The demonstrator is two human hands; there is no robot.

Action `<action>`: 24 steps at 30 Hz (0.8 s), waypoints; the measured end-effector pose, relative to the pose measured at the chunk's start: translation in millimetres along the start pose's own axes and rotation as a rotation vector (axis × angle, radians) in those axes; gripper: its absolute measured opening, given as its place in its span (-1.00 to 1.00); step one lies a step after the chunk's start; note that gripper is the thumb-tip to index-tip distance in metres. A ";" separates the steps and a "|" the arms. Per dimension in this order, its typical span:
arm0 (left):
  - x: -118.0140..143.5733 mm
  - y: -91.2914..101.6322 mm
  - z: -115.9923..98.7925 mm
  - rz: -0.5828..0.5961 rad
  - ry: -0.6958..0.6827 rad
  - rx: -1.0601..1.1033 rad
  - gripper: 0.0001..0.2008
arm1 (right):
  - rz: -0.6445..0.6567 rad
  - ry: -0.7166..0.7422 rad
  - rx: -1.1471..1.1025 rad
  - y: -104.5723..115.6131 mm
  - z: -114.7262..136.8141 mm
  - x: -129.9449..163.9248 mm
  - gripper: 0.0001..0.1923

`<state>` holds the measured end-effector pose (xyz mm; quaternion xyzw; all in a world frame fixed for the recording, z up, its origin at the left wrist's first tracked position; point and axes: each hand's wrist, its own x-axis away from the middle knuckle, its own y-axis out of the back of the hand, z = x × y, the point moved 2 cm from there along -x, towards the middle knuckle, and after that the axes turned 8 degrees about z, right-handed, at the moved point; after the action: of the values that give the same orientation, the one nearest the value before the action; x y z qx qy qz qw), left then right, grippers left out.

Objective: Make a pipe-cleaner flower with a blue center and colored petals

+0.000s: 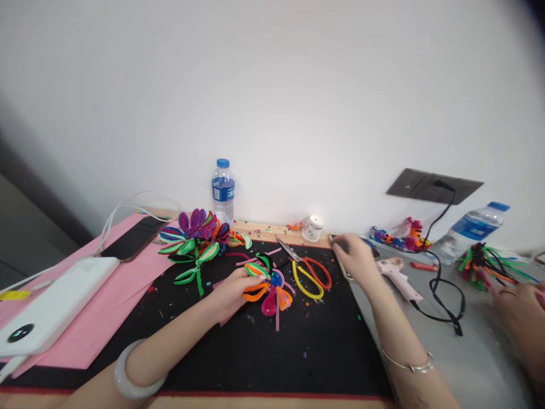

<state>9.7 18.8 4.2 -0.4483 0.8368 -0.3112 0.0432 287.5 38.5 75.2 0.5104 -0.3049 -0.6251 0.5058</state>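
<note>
I took the black mat as my landmark; it covered most of the counter. A pink sheet lay against its left edge, carrying a white power bank and a dark phone. Off the mat's right edge, a pink glue gun rested on the bare grey surface, its black cord looping beside it. At the mat's far left corner lay a finished purple-and-green pipe-cleaner flower, with a water bottle standing behind it. Yellow-and-orange scissors lay open near the mat's far middle. My left hand pinched the half-made pipe-cleaner flower at mid-mat, its grip closed on the orange and green petals. My right hand reached over the mat's far right corner; whether its grip held anything I could not tell. A small lit candle stood just beyond the mat.
</note>
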 end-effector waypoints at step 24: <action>2.7 2.2 -9.5 0.112 0.049 0.006 -0.87 | 0.966 0.687 -0.327 -116.2 160.6 -102.9 -0.61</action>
<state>3.2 22.1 11.2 -0.3931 0.8604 -0.3217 0.0415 94.8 149.1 51.9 0.4028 -0.2215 -0.1636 0.8729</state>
